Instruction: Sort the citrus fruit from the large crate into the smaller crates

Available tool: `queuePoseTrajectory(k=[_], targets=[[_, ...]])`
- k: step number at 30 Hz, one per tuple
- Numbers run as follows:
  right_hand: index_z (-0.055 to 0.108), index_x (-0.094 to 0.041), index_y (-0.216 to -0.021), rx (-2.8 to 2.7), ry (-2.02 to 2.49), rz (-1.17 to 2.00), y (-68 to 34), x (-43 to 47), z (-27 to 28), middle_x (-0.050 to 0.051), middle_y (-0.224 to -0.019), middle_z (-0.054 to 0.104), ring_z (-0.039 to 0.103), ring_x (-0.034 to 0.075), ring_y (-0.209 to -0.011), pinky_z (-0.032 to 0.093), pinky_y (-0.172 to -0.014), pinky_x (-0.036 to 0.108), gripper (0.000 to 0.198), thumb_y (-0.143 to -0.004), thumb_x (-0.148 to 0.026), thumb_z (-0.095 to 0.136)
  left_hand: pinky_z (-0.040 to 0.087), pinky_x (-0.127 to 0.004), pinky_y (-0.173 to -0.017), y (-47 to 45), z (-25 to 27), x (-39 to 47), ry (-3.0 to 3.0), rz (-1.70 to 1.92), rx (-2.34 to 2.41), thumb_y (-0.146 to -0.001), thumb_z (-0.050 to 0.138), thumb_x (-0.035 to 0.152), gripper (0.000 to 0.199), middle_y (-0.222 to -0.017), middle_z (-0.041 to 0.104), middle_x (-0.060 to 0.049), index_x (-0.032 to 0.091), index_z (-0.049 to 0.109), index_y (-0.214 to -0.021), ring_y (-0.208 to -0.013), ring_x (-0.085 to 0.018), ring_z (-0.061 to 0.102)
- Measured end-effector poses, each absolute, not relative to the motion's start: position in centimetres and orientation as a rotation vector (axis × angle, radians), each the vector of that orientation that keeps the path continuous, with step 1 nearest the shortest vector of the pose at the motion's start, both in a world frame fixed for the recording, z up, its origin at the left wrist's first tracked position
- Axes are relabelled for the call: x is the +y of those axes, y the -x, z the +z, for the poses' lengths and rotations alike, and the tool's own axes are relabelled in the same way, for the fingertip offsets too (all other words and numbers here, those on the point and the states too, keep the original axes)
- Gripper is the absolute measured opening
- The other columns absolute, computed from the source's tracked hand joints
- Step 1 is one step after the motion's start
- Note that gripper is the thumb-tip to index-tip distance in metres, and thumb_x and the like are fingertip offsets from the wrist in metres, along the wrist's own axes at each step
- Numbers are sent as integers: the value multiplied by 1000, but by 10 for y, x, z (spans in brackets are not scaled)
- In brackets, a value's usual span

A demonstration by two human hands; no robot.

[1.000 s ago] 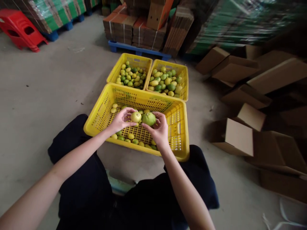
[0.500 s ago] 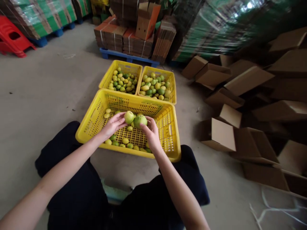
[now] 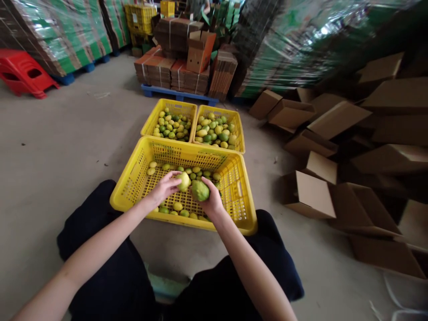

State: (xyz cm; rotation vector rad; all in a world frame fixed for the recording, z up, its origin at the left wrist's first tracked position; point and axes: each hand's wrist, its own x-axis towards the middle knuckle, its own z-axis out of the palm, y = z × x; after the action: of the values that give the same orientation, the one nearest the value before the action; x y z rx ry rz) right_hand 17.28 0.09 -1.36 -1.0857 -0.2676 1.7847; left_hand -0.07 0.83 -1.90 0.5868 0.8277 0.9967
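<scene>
Over the near yellow crate (image 3: 129, 167), my left hand (image 3: 164, 188) grips a pale yellow-green lemon (image 3: 183, 182) at its fingertips. Close beside it, my right hand (image 3: 213, 198) has its fingers and thumb around a larger green lemon (image 3: 200, 191) with a bumpy skin. The two fruits are almost touching. Several smaller lemons (image 3: 177, 206) lie on the crate's slotted floor, along its near and far sides. My forearms and hands hide part of the crate's contents.
Two yellow crates of green and yellow lemons (image 3: 171, 127) stand just beyond. Open cardboard boxes (image 3: 316, 194) are heaped on the right. Behind are flattened cartons on a blue pallet (image 3: 179, 95), wrapped stacks, and a red stool (image 3: 28, 71) at left. A person is partly visible far back.
The view has tilted up a little, showing more of the background. My right hand has turned its lemon, so its bumpy side now shows. Both hands still hold their fruit.
</scene>
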Motion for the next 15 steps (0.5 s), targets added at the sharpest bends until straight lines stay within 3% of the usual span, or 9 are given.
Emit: queuePoseTrajectory(k=[7, 11, 15], targets=[[65, -18, -81, -130, 1022, 1810, -179, 9, -17, 3, -65, 69, 69, 19, -66, 58, -61, 31, 21, -90, -34, 54, 56, -33, -65, 7, -20, 15, -397, 982, 620, -71, 47, 22, 33, -82, 70, -12, 8, 67, -93, -68, -20, 65], [64, -17, -79, -167, 988, 1891, -183, 6, -18, 6, -65, 70, 71, 24, -71, 59, -63, 36, 20, -83, -37, 58, 52, -29, -52, 6, -16, 12, -384, 964, 633, -72, 45, 24, 27, -69, 66, -13, 9, 65, -83, -57, -20, 62], [63, -18, -78, -236, 947, 1866, -182, 4, -17, 4, -70, 72, 70, 23, -69, 61, -68, 39, 11, -71, -26, 67, 50, -25, -44, 2, -11, 10, -293, 1011, 710, -77, 44, 19, 19, -70, 66, -12, 11, 61, -78, -59, -20, 64]])
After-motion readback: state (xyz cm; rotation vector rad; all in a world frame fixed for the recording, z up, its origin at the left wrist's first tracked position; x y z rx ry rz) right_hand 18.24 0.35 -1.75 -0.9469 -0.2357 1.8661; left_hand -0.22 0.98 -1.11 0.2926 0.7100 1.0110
